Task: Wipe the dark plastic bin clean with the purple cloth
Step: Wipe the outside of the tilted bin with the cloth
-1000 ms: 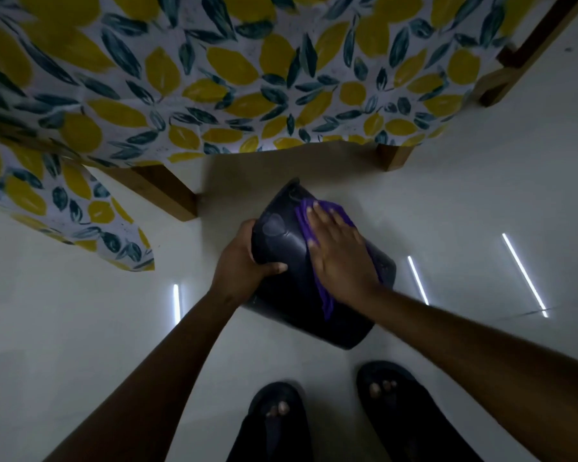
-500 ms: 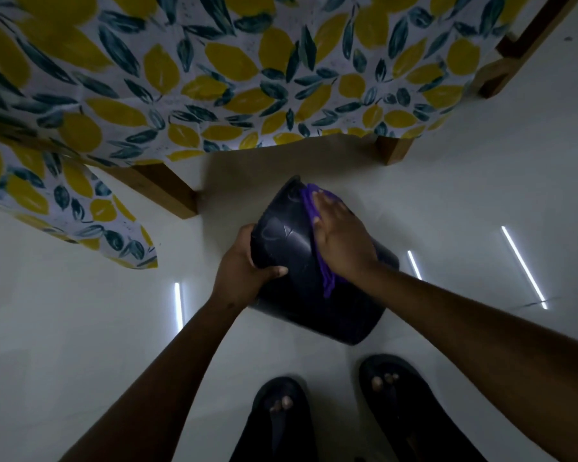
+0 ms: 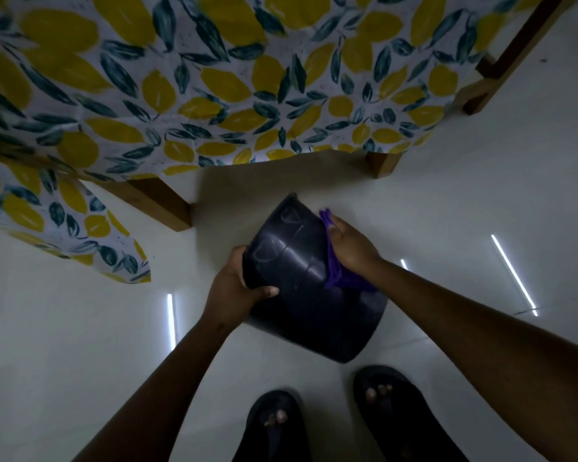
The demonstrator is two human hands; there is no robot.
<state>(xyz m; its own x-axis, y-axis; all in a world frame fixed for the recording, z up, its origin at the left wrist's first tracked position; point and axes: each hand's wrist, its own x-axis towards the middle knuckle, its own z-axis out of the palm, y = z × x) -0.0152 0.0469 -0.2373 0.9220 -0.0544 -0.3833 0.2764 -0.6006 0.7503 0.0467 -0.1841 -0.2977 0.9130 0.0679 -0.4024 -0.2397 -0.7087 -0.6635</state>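
Dim room, pale glossy floor [image 3: 481,181] mirroring thin white strips of light. Above, a table on wooden legs [image 3: 162,203], draped with a tablecloth [image 3: 214,88] printed in yellow lemons and dark leaves. Held off the floor just in front of the table: the dark bin [image 3: 301,281], tipped on its side. Left hand [image 3: 234,288] clamped on the bin's edge, thumb across the outer wall. Right hand [image 3: 351,245] pressing the bunched purple cloth [image 3: 337,271] against the bin's right side. Below, two feet in dark sandals [image 3: 276,425].
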